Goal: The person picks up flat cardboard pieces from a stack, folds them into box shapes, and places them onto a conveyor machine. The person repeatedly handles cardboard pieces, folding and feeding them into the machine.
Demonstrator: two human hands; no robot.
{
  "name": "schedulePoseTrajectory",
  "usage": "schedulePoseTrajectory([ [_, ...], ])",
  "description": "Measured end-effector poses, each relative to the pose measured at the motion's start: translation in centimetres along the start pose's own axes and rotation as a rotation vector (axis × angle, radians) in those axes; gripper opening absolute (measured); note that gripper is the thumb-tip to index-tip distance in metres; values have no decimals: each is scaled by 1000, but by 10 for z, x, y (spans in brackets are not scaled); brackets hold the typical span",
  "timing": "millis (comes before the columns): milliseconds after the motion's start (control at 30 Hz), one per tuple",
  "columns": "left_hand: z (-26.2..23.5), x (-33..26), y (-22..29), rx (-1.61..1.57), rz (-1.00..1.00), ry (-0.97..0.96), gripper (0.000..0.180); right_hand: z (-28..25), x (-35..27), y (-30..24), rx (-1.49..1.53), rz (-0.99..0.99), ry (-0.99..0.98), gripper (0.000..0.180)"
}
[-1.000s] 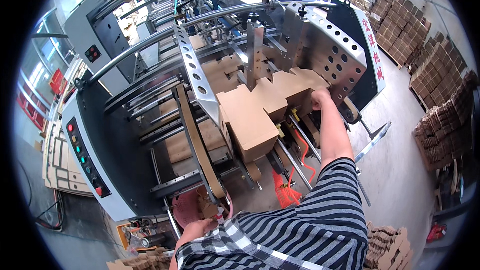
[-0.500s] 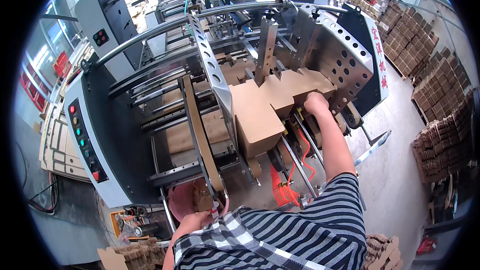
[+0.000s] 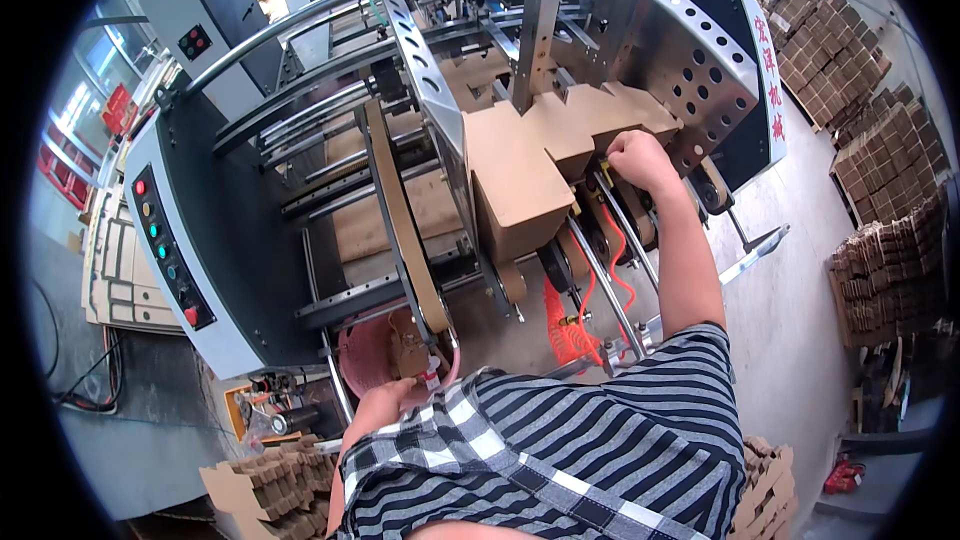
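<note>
A row of folded brown cardboard blanks [image 3: 515,160] stands packed on the machine's delivery end, with a large flat panel at its near left. Against the right part of this row, at its near edge, is my right hand [image 3: 640,162], closed in a fist with the knuckles toward the cardboard. Nothing shows in its fingers. Low down, beside a pink basket [image 3: 362,365], my left hand [image 3: 388,402] has its fingers together at a small red-and-white part [image 3: 431,374]. My sleeve and the angle partly hide that hand, so its grip is unclear.
A perforated metal guide plate [image 3: 700,75] borders the cardboard on the right. Belts, rods and orange air hoses [image 3: 565,335] lie below it. At left is a control panel with lit buttons [image 3: 158,240]. Stacks of cardboard [image 3: 880,285] stand along the right side.
The whole view has shifted, so the machine sits higher in the picture. My right fist stays at the cardboard's near edge, and my left hand stays by the red-and-white part.
</note>
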State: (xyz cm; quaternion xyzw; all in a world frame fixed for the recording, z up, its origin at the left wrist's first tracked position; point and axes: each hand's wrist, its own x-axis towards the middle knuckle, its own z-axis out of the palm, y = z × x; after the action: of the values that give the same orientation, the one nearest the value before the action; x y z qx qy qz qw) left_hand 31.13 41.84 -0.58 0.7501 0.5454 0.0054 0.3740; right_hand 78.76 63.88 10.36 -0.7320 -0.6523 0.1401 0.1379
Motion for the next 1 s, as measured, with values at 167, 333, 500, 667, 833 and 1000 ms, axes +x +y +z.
schedulePoseTrajectory([
  [167,-4,1,13,48,46,10,42,7,-69,-46,241,-308,-519,23],
  [333,-5,-2,16,42,95,42,41,71,-79,-55,-64,-276,-384,26],
  [500,2,-15,6,45,15,41,43,91,-78,-56,-114,-179,-198,20],
  [667,6,-19,7,40,-5,31,40,84,-71,-58,-123,-129,-252,19],
  [833,10,-18,3,31,47,66,36,68,-90,-73,-144,-166,-384,23],
  [1000,11,-20,1,33,17,87,32,66,-87,-60,-266,-67,-402,26],
])
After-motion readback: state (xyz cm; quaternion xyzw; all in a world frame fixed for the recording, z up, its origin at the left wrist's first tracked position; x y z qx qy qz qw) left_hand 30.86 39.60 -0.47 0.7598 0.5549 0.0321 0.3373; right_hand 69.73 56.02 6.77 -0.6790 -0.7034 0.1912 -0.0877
